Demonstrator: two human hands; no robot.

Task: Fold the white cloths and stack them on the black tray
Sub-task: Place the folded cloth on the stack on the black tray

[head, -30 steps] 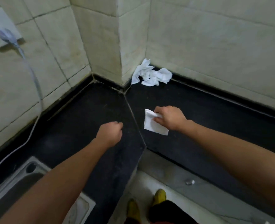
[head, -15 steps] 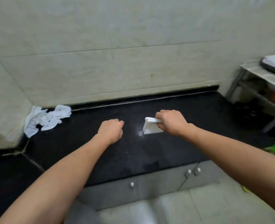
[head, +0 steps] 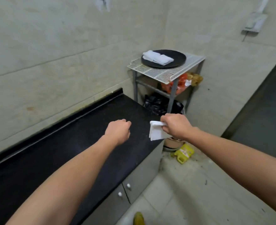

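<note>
My right hand [head: 175, 125] grips a folded white cloth [head: 156, 133] in the air over the right end of the black counter [head: 56, 150]. My left hand [head: 118, 132] hovers above the counter with fingers curled, holding nothing. Farther off, a round black tray [head: 174, 60] sits on a white wire rack [head: 160, 73] in the corner. Two folded white cloths [head: 157, 57] lie on the tray's left side. The crumpled cloths are out of view.
Below the rack's top are orange bags [head: 179, 85] and a black bag [head: 156, 103]. A yellow bottle [head: 183, 154] lies on the tiled floor beside the counter's end. Grey cabinet doors [head: 134, 181] run under the counter. A dark doorway [head: 262, 114] opens at right.
The view has swung right along the counter: the crumpled cloths slid out of sight and the rack with the tray came into view. My right hand still carries the folded cloth.
</note>
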